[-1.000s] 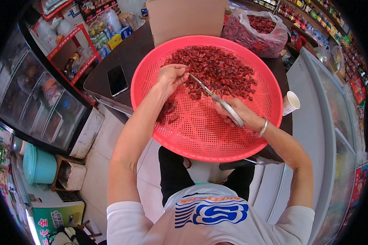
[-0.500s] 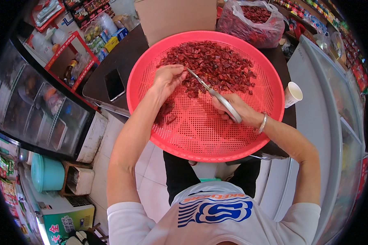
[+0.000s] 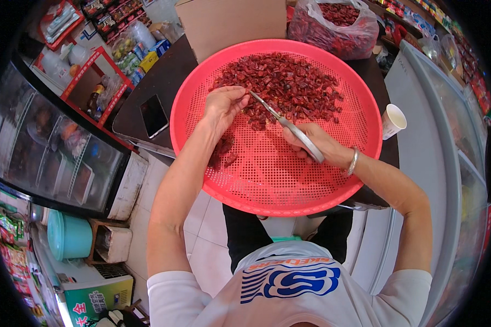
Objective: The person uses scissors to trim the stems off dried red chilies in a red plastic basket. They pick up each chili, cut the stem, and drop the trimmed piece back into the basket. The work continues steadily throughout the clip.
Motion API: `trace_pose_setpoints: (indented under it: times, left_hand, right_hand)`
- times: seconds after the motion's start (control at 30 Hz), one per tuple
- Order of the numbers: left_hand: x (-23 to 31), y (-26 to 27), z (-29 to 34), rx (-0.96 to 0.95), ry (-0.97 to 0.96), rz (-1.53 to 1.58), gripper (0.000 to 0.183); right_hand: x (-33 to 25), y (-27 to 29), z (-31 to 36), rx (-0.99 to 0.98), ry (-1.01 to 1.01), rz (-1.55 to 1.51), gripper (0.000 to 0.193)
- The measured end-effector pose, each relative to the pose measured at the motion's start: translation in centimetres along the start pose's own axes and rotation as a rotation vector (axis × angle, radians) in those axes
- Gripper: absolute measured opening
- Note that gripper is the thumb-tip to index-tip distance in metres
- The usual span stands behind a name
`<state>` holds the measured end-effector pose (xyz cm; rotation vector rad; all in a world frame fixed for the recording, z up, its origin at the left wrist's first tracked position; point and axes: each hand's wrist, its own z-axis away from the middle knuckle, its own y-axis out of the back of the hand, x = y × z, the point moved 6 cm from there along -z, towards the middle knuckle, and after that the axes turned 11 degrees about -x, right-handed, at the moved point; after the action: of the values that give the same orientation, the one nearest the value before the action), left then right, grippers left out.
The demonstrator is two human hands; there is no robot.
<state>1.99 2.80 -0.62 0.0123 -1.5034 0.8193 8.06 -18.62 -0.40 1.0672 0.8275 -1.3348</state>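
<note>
A wide pink-red perforated basket (image 3: 278, 209) lies before me, holding a heap of cut dried red chilies (image 3: 289, 82). My right hand (image 3: 319, 143) is wrapped round the handles of metal scissors (image 3: 305, 139), whose blades point up and left. At the blade tips, the fingers of my left hand (image 3: 223, 106) are pinched together on a dried chili, mostly hidden by the fingertips. Both hands are over the basket. Under my left wrist sits a smaller cluster of darker dried chilies (image 3: 222, 151), partly covered by the forearm.
The basket rests on a dark table (image 3: 131, 117) with a phone (image 3: 154, 115) at left and a paper cup (image 3: 393, 121) at right. Behind it stand a cardboard box (image 3: 232, 27) and a clear bag of dried chilies (image 3: 333, 35). A glass-topped freezer (image 3: 425, 125) flanks the right side.
The whole view has shifted slightly. Both hands and the scissors keep nearly the same pose over the basket.
</note>
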Motion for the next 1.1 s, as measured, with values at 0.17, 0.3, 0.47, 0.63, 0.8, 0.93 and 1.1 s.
trace_pose_setpoints:
  times: [0.17,0.3,0.47,0.63,0.8,0.93,1.1]
  left_hand:
    - [0.0,-0.1,0.0,-0.016,-0.006,-0.007,0.012]
    - [0.1,-0.2,0.1,-0.015,-0.017,-0.008,0.012]
    - [0.2,-0.2,0.2,0.005,-0.018,-0.04,0.012]
    - [0.5,-0.7,0.6,-0.009,-0.054,-0.089,0.012]
    - [0.9,-1.8,1.3,-0.018,-0.108,-0.162,0.012]
    - [0.7,-1.4,1.0,-0.027,-0.101,-0.149,0.012]
    - [0.6,-1.5,1.0,-0.031,-0.102,-0.137,0.012]
  right_hand:
    - [0.0,0.1,0.0,0.045,0.019,-0.031,0.05]
    - [-0.5,-0.1,0.3,-0.019,-0.011,0.004,0.056]
    - [-0.7,-0.1,0.5,-0.026,0.006,0.023,0.056]
    - [-0.6,-0.1,0.5,0.01,0.017,-0.004,0.054]
    - [0.5,0.4,-0.1,0.006,0.008,-0.045,0.056]
    - [0.2,0.4,-0.1,0.05,0.024,-0.045,0.058]
    - [0.2,0.3,-0.1,0.05,0.007,-0.054,0.058]
